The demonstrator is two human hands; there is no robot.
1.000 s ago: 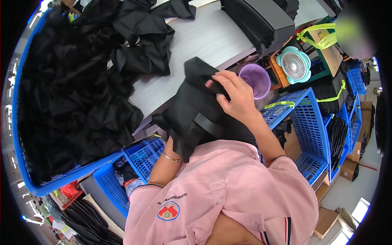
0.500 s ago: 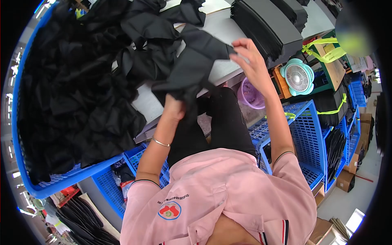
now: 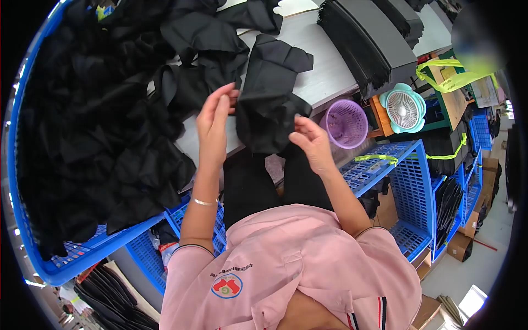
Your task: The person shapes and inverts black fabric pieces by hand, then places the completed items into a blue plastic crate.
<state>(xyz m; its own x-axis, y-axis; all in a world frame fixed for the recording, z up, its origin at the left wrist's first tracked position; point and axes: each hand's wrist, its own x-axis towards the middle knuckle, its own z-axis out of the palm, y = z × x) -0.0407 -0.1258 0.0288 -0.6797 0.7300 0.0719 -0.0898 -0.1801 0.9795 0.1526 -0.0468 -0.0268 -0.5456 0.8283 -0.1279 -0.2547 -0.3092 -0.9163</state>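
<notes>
Fingers of the left hand (image 3: 212,124) are held loosely bent and parted, with no cloth seen pinched; whether the black cloth (image 3: 268,82) is brushed by their tips cannot be told. On the side nearer the purple basket (image 3: 356,126), the cloth's edge is met by the fingers of the right hand (image 3: 314,146), slightly curled with the thumb apart; whether it is gripped cannot be told. The cloth is laid left of the basket, most of it borne by the bench (image 3: 324,58), probably so that its creased near end can be reached from both sides. Well left of the basket, a black heap (image 3: 99,121) is contained by a blue crate (image 3: 61,273); just beyond the basket, black pieces (image 3: 379,47) are stacked.
</notes>
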